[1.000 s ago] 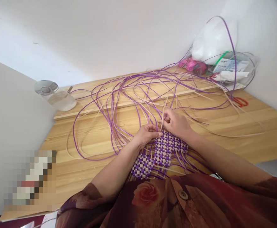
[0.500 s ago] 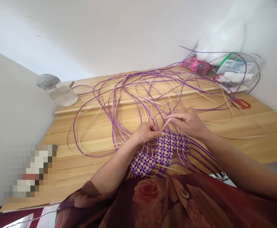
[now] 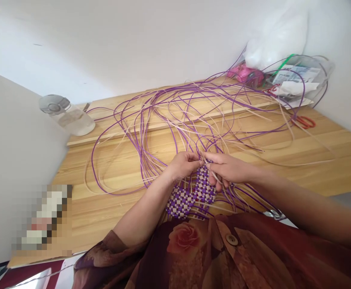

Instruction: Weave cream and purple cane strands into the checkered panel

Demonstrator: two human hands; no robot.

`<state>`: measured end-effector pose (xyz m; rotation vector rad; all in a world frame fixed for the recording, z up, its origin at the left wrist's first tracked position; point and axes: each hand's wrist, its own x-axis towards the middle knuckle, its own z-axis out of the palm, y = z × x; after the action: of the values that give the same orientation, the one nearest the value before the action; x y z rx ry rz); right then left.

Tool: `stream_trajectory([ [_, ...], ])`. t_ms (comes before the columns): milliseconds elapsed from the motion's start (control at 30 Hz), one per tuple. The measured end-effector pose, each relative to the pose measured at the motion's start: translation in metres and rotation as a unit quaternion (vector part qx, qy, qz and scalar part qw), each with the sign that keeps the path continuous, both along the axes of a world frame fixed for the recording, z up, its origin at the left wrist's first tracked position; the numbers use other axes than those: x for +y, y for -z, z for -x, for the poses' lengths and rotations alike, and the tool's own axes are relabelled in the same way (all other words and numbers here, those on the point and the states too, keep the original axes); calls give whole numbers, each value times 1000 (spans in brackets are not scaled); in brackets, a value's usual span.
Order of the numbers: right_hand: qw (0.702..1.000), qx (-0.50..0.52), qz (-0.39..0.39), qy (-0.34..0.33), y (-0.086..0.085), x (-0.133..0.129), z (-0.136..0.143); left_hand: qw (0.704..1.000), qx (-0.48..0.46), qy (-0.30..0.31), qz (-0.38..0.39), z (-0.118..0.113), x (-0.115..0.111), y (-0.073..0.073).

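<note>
Our left hand (image 3: 185,165) pinches the weave (image 3: 181,202), before our shirt (image 3: 205,253), at its far edge; our right hand (image 3: 230,168) closes on a pale strand (image 3: 215,177). We'd best draw it evenly, untwisted, pinching firmly.

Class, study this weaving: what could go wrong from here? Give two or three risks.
Tangling: the long strands cross in loose loops over the table, so one might snag when pulled.
Tipping: some strands reach close to the bottle; a tug might catch it.
Loosening: if the left hand slips, the woven piece may slacken at its edge.
</note>
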<state>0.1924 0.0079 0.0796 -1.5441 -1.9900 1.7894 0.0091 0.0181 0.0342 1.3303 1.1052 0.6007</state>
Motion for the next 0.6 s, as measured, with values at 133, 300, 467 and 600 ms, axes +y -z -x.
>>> stream_trajectory([
  [133,998,31,37,34,8,0,2,998,-25,-61,11,-12,-2,9],
  [300,996,42,70,20,10,0,0,987,-8,-153,40,-29,-4,20],
  [467,993,-45,-105,-16,4,15,-15,980,-41,-195,22,-32,-6,28],
  [600,959,-10,-282,19,12,29,-19,978,-97,-185,15,-28,-9,34],
])
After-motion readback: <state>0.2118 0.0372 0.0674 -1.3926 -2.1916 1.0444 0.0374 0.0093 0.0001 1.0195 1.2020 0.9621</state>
